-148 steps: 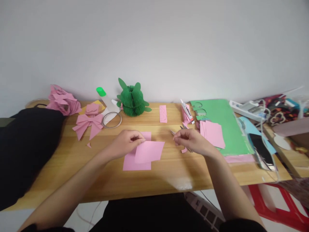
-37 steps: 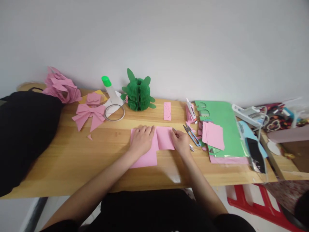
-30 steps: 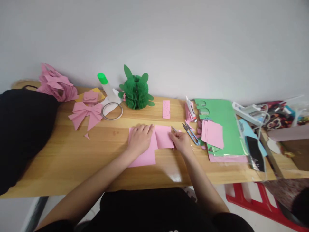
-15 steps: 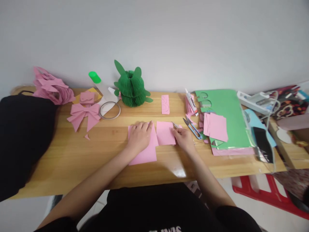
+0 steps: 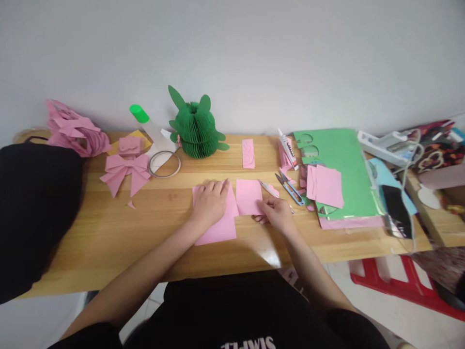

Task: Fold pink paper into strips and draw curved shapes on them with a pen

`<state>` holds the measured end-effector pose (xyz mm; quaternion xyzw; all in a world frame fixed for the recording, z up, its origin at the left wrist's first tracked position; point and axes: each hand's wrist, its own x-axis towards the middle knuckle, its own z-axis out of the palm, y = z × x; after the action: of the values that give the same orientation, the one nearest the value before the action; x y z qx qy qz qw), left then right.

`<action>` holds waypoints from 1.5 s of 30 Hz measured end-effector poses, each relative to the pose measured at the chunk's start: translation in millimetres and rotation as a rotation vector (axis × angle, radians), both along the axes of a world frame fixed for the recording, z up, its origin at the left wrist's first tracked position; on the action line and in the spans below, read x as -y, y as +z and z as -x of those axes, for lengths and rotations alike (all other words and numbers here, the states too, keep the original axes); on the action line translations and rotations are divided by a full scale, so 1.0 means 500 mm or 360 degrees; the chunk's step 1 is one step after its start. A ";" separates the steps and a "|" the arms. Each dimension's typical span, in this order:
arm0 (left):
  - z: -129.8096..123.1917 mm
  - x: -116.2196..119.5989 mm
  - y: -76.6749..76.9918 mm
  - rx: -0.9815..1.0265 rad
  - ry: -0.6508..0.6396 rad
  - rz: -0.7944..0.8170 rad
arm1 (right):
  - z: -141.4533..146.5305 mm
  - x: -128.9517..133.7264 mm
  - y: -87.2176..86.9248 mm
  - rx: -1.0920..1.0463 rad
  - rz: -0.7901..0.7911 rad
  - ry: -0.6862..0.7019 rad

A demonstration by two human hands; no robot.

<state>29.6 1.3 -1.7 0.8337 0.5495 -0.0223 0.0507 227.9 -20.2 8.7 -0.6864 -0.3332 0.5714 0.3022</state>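
Note:
My left hand [image 5: 211,201] lies flat, fingers stretched, on a larger sheet of pink paper [image 5: 221,231] on the wooden table. Just to its right is a smaller pink paper square [image 5: 248,196], whose left edge meets the larger sheet. My right hand [image 5: 275,211] pinches this square at its lower right corner, thumb on top and fingers curled under. A white pen-like tool [image 5: 268,188] lies beyond the right hand, beside blue-handled thread snips [image 5: 289,188].
A green paper honeycomb figure [image 5: 197,130] stands at the back. Left are a pink paper bow [image 5: 126,169], a tape roll [image 5: 164,164] and a glue stick [image 5: 140,114]. Right are a glue tube [image 5: 288,149], green sheets [image 5: 348,169] with pink squares [image 5: 329,186], and a phone [image 5: 397,208].
My right hand has slid down along the small square's right side to its lower corner, uncovering more of the pen-like tool. The left hand stays on the larger sheet.

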 end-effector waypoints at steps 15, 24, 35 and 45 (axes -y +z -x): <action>-0.001 0.001 0.003 0.0137 0.0027 0.0039 | -0.025 0.028 -0.014 0.0059 -0.0155 -0.0042; 0.041 -0.021 0.004 0.0562 0.0095 0.0054 | -0.011 0.022 0.010 -0.0087 -0.0137 0.0241; 0.111 0.038 0.033 0.0569 0.0047 -0.0043 | 0.119 -0.011 0.017 0.0387 -0.0493 0.0374; 0.124 0.071 -0.028 0.0470 -0.0032 -0.0055 | 0.111 -0.024 0.001 0.0041 -0.0370 0.0142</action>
<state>-32.2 -34.2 -15.7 0.8341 0.5280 0.1095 0.1163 172.3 -8.3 9.0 -0.6384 -0.4313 0.5329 0.3498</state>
